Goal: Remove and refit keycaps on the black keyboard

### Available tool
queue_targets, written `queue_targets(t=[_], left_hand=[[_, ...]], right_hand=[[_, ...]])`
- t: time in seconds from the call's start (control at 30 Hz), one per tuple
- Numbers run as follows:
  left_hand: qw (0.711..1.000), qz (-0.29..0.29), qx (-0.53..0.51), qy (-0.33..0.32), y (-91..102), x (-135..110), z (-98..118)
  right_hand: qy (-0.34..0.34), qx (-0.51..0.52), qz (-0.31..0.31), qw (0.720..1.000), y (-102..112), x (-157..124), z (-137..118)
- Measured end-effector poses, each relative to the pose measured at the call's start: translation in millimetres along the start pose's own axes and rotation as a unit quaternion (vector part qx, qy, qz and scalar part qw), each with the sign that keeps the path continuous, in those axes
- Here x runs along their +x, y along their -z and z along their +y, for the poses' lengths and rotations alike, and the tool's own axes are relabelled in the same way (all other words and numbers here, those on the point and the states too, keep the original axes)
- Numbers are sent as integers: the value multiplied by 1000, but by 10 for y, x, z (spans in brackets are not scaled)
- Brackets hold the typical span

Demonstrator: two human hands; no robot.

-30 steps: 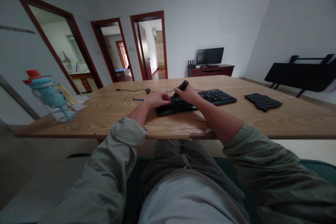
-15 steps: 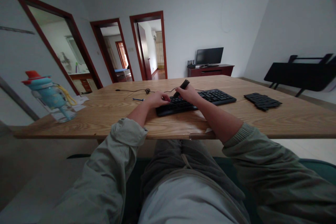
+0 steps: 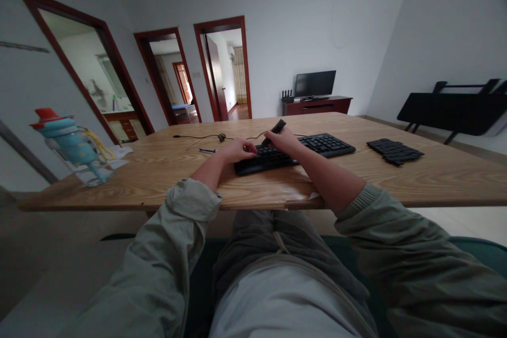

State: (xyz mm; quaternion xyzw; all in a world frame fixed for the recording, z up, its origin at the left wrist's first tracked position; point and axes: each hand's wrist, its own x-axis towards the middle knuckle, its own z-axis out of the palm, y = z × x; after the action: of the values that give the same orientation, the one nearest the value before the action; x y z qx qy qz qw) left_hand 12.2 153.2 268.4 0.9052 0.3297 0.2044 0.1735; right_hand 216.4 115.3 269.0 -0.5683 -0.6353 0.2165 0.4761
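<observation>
the left hand (image 3: 236, 149) is resting with curled fingers on the left end of a flat black plastic computer keyboard (image 3: 295, 151), its fingertips pressing down among the keys; whether anything is pinched beneath them cannot be told. the right hand (image 3: 283, 141) is lying just beside it on the same keyboard, fingers closed round a slim dark pen-shaped tool (image 3: 274, 131) that is slanting up and away from the knuckles, its lower tip meeting the keys between the two hands. the keyboard is stretching from under both hands out to the right, lying flat on a light wooden table (image 3: 166, 169). well beyond the right hand a small heap of loose black keycaps (image 3: 394, 151) is sitting on the tabletop. just past the left hand a thin black cable (image 3: 206, 137) and a short blue pen (image 3: 207, 150) are lying, and far to its left a clear drinking bottle with a blue and red lid (image 3: 75, 147) is standing near the table edge.
</observation>
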Motion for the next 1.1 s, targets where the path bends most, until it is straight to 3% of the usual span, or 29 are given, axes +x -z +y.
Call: queue_targets(t=[0.33,0.57,0.77,1.1], left_hand=[[999,-1,36,1,-9,-9,38],[994,12,107,-27,-45,2,55],[985,14,165,-39,-59,-11,118],[985,-5,169,-31,-72,4,111]], right_hand=[[26,18,-26,999,-24,23,39],[118,-9,-14,993,-28,48,70],[111,-4,-29,993,-20,75,98],[118,-45,-135,983,132,16,46]])
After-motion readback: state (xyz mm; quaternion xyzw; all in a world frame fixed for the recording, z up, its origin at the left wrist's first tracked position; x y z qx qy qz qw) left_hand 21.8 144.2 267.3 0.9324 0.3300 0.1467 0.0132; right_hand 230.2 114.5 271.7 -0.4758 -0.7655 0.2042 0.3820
